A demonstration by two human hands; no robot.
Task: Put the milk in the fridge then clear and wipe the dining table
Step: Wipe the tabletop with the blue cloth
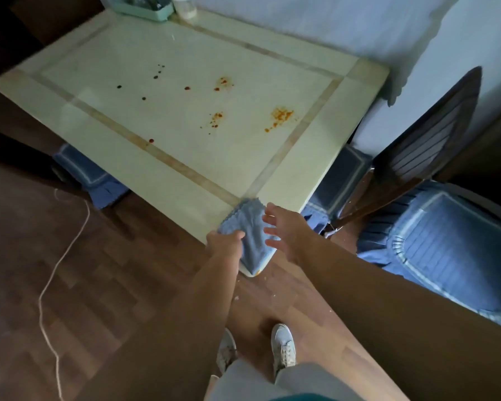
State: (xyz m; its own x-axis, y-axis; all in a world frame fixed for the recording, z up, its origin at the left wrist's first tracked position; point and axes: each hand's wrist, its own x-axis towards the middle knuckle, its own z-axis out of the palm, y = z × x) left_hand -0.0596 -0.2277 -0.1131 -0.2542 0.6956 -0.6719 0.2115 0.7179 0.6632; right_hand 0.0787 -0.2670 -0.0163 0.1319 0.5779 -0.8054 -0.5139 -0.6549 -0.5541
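Observation:
A pale dining table [145, 91] with a beige inlaid border fills the upper middle of the head view. Orange crumbs [281, 115] and dark red drops [187, 88] are scattered over its middle. A blue cloth [250, 230] lies over the table's near corner. My left hand [224, 241] grips the cloth's left side. My right hand [287, 230] hovers just right of the cloth with its fingers spread and straight, holding nothing.
A mint-green caddy [148, 8] and a white bottle [185, 7] stand at the table's far edge. A dark wooden chair [422, 151] with a blue cushion [446, 253] stands right of the table. A thin cord [55, 264] trails over the wooden floor at left. My shoes [284, 348] show below.

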